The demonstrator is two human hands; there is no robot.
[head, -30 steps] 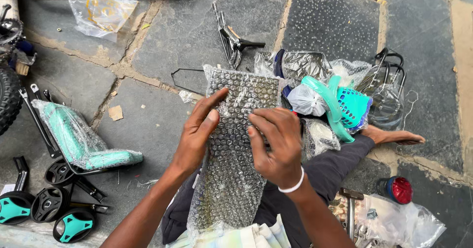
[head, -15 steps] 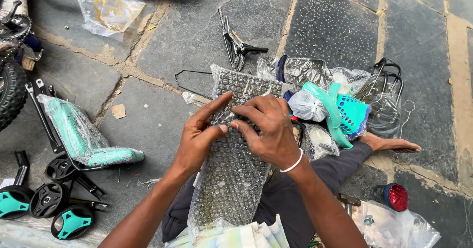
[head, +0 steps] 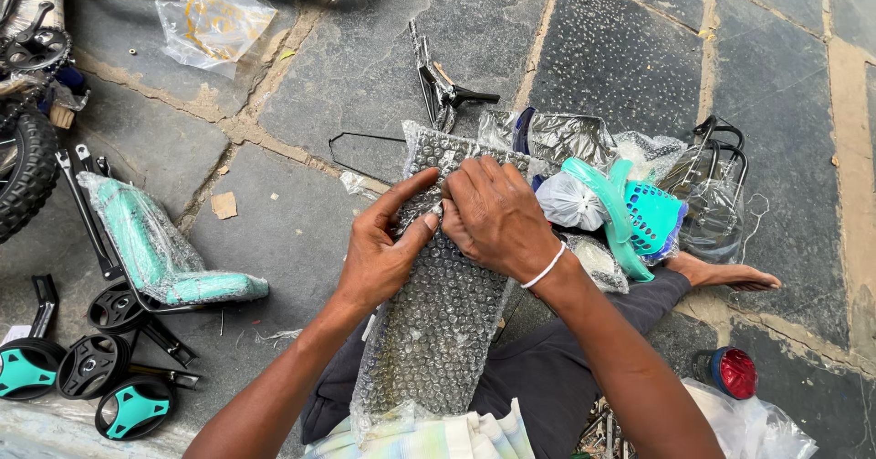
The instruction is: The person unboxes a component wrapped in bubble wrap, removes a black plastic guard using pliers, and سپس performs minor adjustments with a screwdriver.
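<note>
My left hand (head: 388,258): it lies on the left side of the bubble wrap bundle (head: 438,322). The thumb and first finger pinch the wrap near the top.
My right hand (head: 497,217): it rests on the top part of the bundle, just beside my left hand. The fingers curl down and press on the wrap. My grip here is closed on the wrap.
White band (head: 545,267): it sits round my right wrist.
Bubble wrap bundle: it is long and lies on my lap, from my legs up to the stone floor (head: 365,57). Something dark is inside. I cannot tell what it is.
My leg: it wears dark trousers, and my bare foot (head: 730,276) rests on the floor to the right.
Teal basket (head: 652,217): it lies just right of my right hand, among clear bags.
Teal seat (head: 151,249): it is wrapped in clear plastic and lies on the floor, well to the left.
Small wheels (head: 87,386): 3 black and teal wheels lie at the bottom left.
Red round part (head: 733,372): it sits on the floor at the lower right.
Plastic bag (head: 210,26): it lies at the top left, far from my hands.
</note>
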